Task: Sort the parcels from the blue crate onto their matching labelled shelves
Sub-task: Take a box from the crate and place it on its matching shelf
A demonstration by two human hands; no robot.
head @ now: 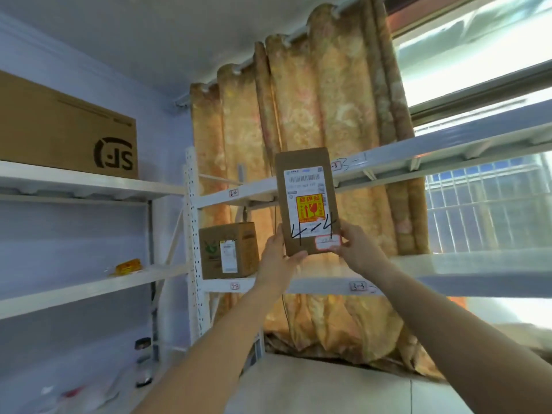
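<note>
A flat brown cardboard parcel (304, 180) stands upright in the air in front of the white shelf rack. It bears a white shipping label, a yellow-and-red fragile sticker and a handwritten "4-4". My left hand (276, 258) grips its lower left corner. My right hand (357, 246) pinches its lower right corner, thumb on a small red-framed sticker. Behind it, the upper shelf (448, 150) carries small labels on its front edge, and the lower shelf (463, 268) carries a "3-3" label (358, 285). The blue crate is out of view.
A brown box (228, 249) with a white label stands on the lower shelf's left end. On the left rack sit a large SF carton (65, 130) and a small yellow packet (128, 266). An orange patterned curtain (328, 100) and a window hang behind the shelves.
</note>
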